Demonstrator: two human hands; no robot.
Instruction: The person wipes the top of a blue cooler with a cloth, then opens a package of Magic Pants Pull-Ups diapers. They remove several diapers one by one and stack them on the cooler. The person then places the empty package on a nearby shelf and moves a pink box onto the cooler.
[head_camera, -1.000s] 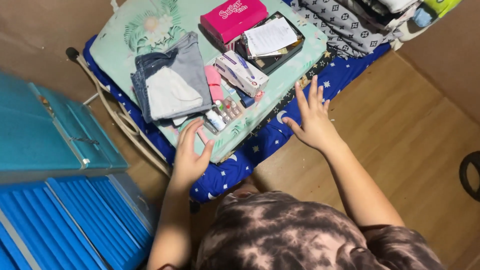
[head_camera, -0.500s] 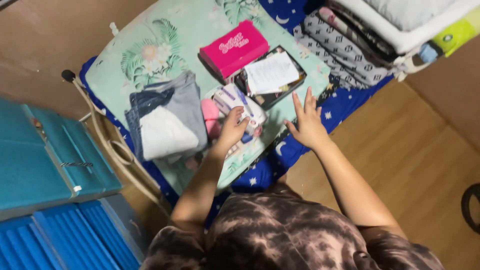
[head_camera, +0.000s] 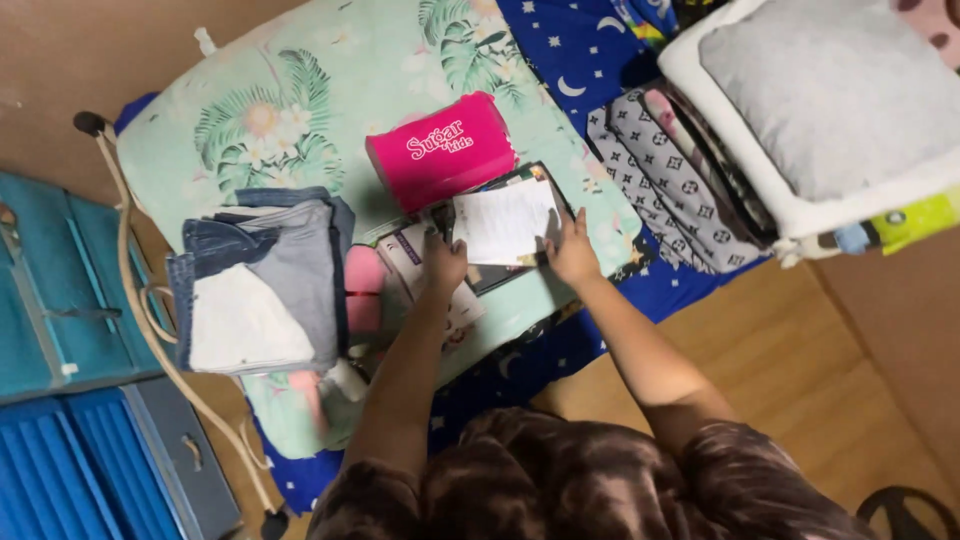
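- Two hands on the white paper sheet (head_camera: 505, 222) atop the dark tray (head_camera: 500, 275).
- My left hand (head_camera: 445, 262) touches its 9 o'clock edge, my right hand (head_camera: 573, 255) its 4 o'clock corner; fingers flat, gripping nothing.
- Pink box (head_camera: 440, 150) lies just beyond, 11 o'clock.

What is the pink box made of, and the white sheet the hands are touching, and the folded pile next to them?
The pink box looks like thin cardboard with a smooth printed finish, though its rounded top may mean soft wrap. The white sheet, under the left hand and right hand, looks like paper: flat, thin, matte. The folded pile is cloth, seemingly denim, with seams showing.
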